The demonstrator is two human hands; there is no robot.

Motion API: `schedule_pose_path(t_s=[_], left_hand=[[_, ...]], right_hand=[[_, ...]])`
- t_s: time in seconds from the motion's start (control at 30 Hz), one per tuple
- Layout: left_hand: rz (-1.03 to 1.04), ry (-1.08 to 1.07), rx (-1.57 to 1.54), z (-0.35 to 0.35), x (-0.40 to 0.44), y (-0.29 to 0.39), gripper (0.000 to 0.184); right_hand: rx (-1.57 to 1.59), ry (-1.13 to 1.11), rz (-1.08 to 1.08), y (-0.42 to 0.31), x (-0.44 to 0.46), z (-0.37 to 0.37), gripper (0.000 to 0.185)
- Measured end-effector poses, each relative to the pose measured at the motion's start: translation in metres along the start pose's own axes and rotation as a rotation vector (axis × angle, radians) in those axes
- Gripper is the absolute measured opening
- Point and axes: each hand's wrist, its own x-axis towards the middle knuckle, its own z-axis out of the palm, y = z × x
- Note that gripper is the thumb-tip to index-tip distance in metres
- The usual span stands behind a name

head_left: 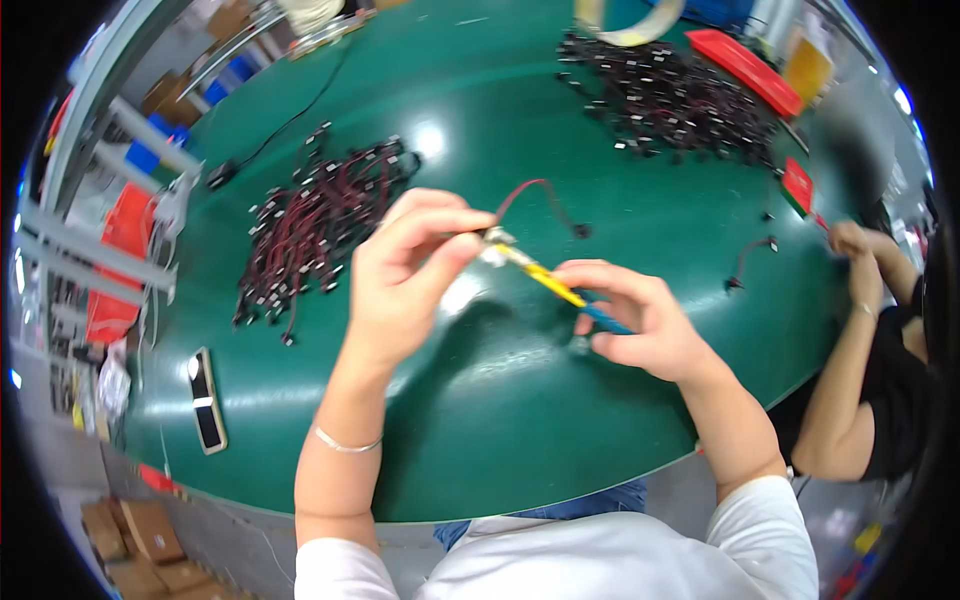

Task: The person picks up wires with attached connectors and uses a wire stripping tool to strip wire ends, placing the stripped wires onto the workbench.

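Note:
Pinched between the thumb and fingers of my left hand (395, 275) is the end of a short red-and-black wire cable (538, 183). Its free end, with a dark connector, curves out over the green tabletop. My right hand (655, 325) is closed around a slim yellow-and-blue tool (555, 284), whose exact kind I cannot make out. The tool slants up to the left, its pale tip at or very near the connector in my left fingers. Whether tip and connector touch is hard to see.
A pile of red-and-black cables (325, 215) lies left, a larger pile (680, 100) at the back right. A phone (207, 400) rests near the left edge. Red trays (745, 72) stand beyond. A co-worker's hands (855, 245) hold a red item (797, 186) at right.

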Motion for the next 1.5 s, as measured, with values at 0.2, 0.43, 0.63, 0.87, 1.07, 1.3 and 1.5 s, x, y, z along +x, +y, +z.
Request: schedule_pose_path(t_s=[0.2, 0.43, 0.63, 0.87, 1.07, 1.3, 1.5], left_hand=[[0.049, -0.056, 0.064, -0.005, 0.003, -0.013, 0.013], [0.009, 0.126, 0.316, -0.069, 0.009, -0.004, 0.014], [-0.155, 0.302, 1.008, -0.131, 0.0, -0.012, 0.026], [-0.194, 0.207, 0.845, -0.11, -0.002, -0.004, 0.033], [-0.219, 0.092, 0.553, -0.061, 0.005, 0.001, 0.023], [-0.481, -0.118, 0.013, 0.006, 0.0, -0.003, 0.026], [-0.653, -0.004, -0.361, 0.023, -0.003, -0.001, 0.049]], right_hand=[[-0.336, -0.027, -0.188, 0.015, 0.002, -0.003, 0.061], [-0.897, 0.137, -0.289, 0.034, -0.002, 0.008, 0.058], [-0.943, 0.205, -0.293, 0.032, -0.004, 0.006, 0.057], [-1.411, 0.83, 0.22, -0.018, -0.036, -0.067, 0.042], [-1.383, 0.821, 0.386, 0.014, -0.071, -0.116, 0.028], [-1.123, 0.694, -0.045, -0.011, -0.023, -0.058, 0.008], [-1.015, 0.083, -0.328, -0.021, 0.002, 0.046, 0.016]])
